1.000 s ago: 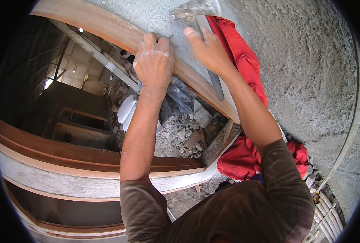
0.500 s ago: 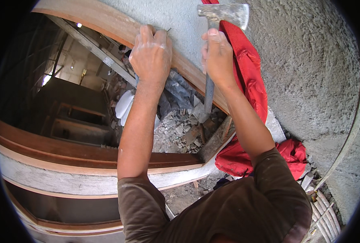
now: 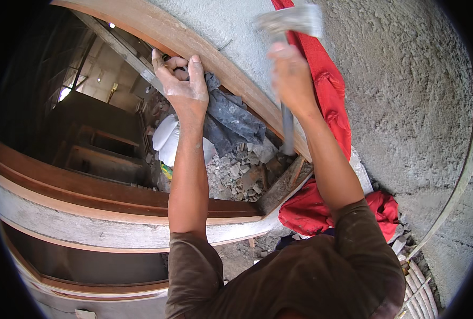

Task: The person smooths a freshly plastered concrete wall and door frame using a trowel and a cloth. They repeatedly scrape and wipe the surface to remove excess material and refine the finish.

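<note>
Both hands [image 3: 183, 87] raised, fingers curled.

Below the wooden door frame [image 3: 204, 58], the floor [image 3: 236, 255] is rough and dusty, heaped with broken rubble [image 3: 241, 175] of grey stone and mortar. A crumpled dark grey sheet [image 3: 231, 117] lies over the heap, a white sack [image 3: 167, 141] sits beside it, and a red cloth [image 3: 316, 212] is bunched at the foot of the plastered wall [image 3: 406, 106]. What may be ribbed pipes [image 3: 417, 287] lie at the lower right.

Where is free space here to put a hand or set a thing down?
The rough plaster wall right of the red cloth is bare, but upright. Crowded: the wooden frame, where the left hand grips and the right hand swings a hammer; rubble below.
</note>
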`<control>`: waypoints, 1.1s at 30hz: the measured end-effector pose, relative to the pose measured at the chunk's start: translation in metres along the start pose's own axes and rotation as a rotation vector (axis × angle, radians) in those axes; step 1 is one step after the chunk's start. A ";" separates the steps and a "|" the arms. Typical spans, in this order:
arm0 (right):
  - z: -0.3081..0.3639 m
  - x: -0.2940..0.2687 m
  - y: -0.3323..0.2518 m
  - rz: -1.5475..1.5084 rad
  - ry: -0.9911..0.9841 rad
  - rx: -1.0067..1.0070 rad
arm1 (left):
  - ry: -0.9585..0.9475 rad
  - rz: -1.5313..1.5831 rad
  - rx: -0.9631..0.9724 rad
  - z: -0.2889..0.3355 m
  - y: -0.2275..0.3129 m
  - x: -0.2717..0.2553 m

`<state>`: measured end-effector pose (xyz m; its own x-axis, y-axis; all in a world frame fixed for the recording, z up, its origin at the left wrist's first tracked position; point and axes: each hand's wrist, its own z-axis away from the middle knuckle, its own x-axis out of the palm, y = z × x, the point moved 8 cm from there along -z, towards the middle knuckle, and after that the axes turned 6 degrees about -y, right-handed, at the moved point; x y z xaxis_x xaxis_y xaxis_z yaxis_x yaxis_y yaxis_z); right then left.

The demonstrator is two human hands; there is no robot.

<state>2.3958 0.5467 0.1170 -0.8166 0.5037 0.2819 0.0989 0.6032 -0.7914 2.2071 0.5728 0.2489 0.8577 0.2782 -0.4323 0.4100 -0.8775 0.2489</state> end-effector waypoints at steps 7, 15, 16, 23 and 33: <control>0.007 -0.015 -0.001 -0.259 0.066 0.363 | 0.008 -0.046 -0.004 0.003 -0.018 -0.012; 0.004 0.007 0.009 -0.092 -0.156 0.140 | -0.014 -0.113 0.029 0.002 -0.013 -0.009; 0.004 0.000 0.009 -0.204 -0.067 0.153 | -0.013 -0.124 0.020 0.003 -0.013 -0.011; 0.003 0.017 0.015 0.061 -0.210 0.006 | -0.019 -0.096 0.007 -0.001 -0.009 -0.006; 0.006 0.021 0.015 0.158 -0.186 -0.022 | -0.015 -0.098 -0.016 0.001 -0.013 -0.006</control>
<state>2.3767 0.5625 0.1079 -0.8805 0.4715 0.0494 0.2442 0.5404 -0.8052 2.1963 0.5818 0.2481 0.8089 0.3561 -0.4679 0.4965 -0.8399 0.2191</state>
